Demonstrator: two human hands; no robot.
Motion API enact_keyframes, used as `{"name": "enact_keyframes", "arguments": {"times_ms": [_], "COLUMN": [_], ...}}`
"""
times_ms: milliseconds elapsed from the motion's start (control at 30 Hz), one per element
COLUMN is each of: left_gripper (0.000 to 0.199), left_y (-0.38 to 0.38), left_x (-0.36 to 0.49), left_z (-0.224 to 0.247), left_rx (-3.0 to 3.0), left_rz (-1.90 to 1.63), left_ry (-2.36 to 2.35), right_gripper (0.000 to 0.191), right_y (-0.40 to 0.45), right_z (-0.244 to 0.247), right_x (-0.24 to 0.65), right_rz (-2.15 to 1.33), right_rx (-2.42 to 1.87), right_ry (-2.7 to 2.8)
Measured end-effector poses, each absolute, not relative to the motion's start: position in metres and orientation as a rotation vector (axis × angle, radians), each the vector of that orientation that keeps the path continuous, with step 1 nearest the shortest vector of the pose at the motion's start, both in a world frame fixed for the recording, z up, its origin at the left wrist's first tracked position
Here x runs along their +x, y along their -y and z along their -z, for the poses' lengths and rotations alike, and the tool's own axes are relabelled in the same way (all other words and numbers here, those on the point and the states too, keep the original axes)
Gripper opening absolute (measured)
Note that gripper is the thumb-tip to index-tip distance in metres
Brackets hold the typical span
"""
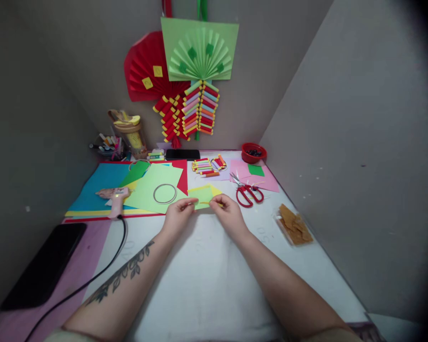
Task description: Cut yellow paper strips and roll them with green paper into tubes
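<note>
My left hand (181, 212) is closed in a pinch at the left side of a small light green paper piece (202, 193). My right hand (228, 212) pinches a thin yellow paper strip (205, 203), which lies across the green piece's near edge between my fingertips. Behind the right fingers a yellow paper corner (216, 190) shows. Left of the hands a metal ring (154, 194) rests on a large light green sheet (146, 183). Red-handled scissors (248, 194) lie open to the right of my right hand.
A pink glue gun (118, 202) with a black cord sits on coloured sheets at left. Rolled paper tubes (201, 166) and a red bowl (254, 153) are at the back. A brown-filled clear pack (294, 224) lies right; a black phone-like slab (44, 266) lies left. Paper fans (201, 54) hang behind.
</note>
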State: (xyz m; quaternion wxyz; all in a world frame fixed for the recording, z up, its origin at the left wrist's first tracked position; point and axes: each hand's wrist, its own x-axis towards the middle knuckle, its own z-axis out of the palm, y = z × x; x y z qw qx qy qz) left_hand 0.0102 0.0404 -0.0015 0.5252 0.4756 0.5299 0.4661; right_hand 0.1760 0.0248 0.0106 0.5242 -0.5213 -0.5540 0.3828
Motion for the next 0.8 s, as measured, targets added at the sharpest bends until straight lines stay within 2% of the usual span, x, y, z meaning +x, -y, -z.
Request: {"name": "enact_keyframes", "arguments": {"times_ms": [267, 533, 800], "left_gripper": [0.025, 0.027, 0.029], "left_y": [-0.041, -0.040, -0.041], "left_x": [0.008, 0.008, 0.007], "left_z": [0.004, -0.001, 0.000], "left_rx": [1.346, 1.389, 1.649], "left_rz": [-1.073, -0.984, -0.773], "left_ry": [-1.306, -1.243, -1.350], "right_gripper": [0.013, 0.014, 0.020], "right_y": [-0.021, -0.021, -0.028], "right_z": [-0.012, -0.010, -0.002], "right_x": [0.172, 0.168, 0.178], "right_rz": [-0.777, -1.192, -1.237], "right_rx": [-1.315, -1.411, -1.371], "right_ry": [1.375, 1.296, 1.148]}}
